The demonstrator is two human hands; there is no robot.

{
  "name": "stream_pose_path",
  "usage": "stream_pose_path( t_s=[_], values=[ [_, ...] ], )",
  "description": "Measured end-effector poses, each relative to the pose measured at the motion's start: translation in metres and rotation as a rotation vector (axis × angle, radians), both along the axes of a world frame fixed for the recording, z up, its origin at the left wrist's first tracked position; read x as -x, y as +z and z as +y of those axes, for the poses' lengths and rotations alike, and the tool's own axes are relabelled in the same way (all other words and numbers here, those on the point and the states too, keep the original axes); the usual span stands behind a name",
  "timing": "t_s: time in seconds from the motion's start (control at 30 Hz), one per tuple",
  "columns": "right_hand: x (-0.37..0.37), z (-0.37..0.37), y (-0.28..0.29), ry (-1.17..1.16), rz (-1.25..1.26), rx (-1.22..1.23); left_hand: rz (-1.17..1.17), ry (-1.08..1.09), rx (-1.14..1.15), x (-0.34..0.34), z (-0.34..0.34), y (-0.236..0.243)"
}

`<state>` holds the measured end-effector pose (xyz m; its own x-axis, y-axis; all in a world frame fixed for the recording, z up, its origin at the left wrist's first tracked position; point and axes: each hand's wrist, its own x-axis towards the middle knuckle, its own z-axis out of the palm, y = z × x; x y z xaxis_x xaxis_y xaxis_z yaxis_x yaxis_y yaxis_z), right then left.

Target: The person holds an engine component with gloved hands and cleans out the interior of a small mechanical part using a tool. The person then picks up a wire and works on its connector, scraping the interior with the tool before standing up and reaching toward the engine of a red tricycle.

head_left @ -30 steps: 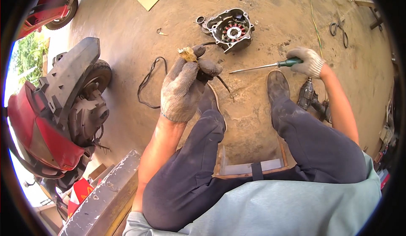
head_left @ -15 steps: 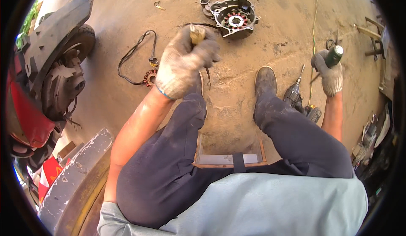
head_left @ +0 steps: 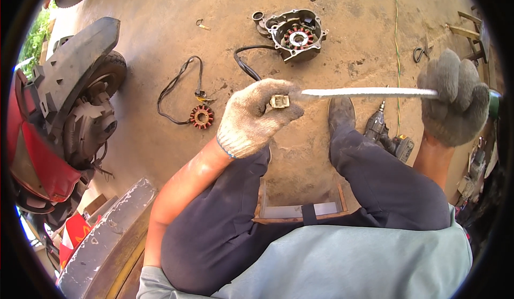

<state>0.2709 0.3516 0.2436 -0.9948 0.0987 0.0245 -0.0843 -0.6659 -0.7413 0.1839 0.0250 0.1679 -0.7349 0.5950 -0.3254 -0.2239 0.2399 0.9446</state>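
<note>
My left hand (head_left: 257, 117), in a dusty knit glove, pinches a pale plastic wire connector (head_left: 279, 101). A black cable (head_left: 243, 63) runs from behind that glove to an engine cover (head_left: 297, 55) holding a ring of copper coils. My gloved right hand (head_left: 454, 98) is closed round the green handle of a screwdriver (head_left: 369, 92). Its long bright shaft points left, the tip end reaching my left fingertips beside the connector; I cannot tell whether they touch. The handle's butt shows past the right glove.
A loose stator coil (head_left: 202, 117) with its black cable lies left on the floor. A cordless drill (head_left: 383, 127) rests by my right foot, and scissors (head_left: 420, 54) lie beyond. A red motor scooter (head_left: 48, 160) stands left. A thin yellow-green wire (head_left: 397, 58) crosses the floor.
My right hand has come up, swinging the screwdriver shaft across to my left hand. The left hand has lowered a little and turned, so the connector faces up.
</note>
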Motion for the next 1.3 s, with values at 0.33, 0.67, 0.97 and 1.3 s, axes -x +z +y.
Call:
stream_pose_path(
  t_s=[0.33, 0.67, 0.97, 1.3],
  values=[
    [-0.028, -0.006, -0.016, 0.000, 0.201, 0.005, 0.290, -0.051, 0.024, 0.003, -0.003, -0.008],
    [-0.012, -0.005, -0.015, 0.036, 0.162, -0.362, 0.428, -0.151, 0.056, 0.004, -0.007, -0.003],
    [-0.002, -0.010, -0.009, -0.006, 0.107, -0.421, 0.331, -0.127, 0.102, 0.001, -0.008, -0.002],
    [-0.009, -0.032, -0.006, -0.003, 0.085, -0.482, 0.339, -0.174, 0.124, 0.001, -0.008, -0.002]
  ],
)
